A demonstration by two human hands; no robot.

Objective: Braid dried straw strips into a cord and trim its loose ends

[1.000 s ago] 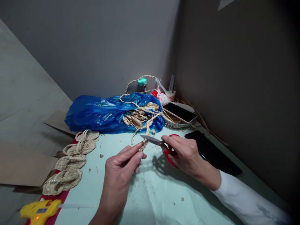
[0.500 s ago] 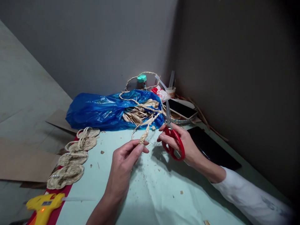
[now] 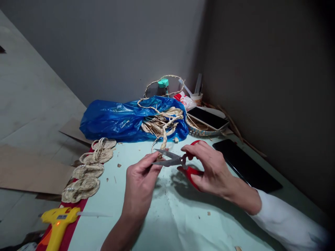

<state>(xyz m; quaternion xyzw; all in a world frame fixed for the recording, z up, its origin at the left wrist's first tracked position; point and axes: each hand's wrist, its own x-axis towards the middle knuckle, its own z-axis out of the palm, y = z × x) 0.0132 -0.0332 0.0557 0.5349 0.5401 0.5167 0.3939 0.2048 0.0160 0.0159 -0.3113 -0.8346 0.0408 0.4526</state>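
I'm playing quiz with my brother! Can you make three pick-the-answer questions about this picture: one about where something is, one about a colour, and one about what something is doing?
1. Where is the yellow glue gun?
A. at the near left edge of the table
B. inside the blue bag
C. on the black phone

2. What colour are the handles of the scissors?
A. green
B. red
C. black

3. How are the scissor blades?
A. shut tight
B. lying flat on the table
C. open, at the braided cord

Answers:
1 A, it lies at the near left, below the coiled braids.
2 B, red shows around the right hand.
3 C, the two blades are spread by the left hand, which pinches the cord's end.
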